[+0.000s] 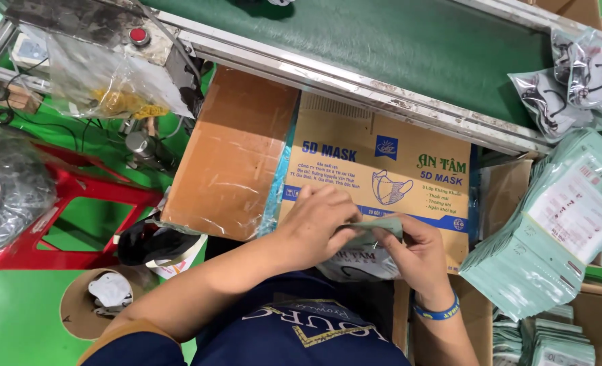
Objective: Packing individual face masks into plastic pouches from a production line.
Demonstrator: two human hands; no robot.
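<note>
Close in over the lap, the left hand (318, 227) and right hand (416, 254) both pinch the pale green flap of a glossy mask pouch (358, 257), fingers clamped on its top edge; pressing evenly along the fold should keep it flat. Beyond lies a printed cardboard carton (382, 169), a fanned stack of pouches (552, 237), then the green conveyor belt (396, 47).
</note>
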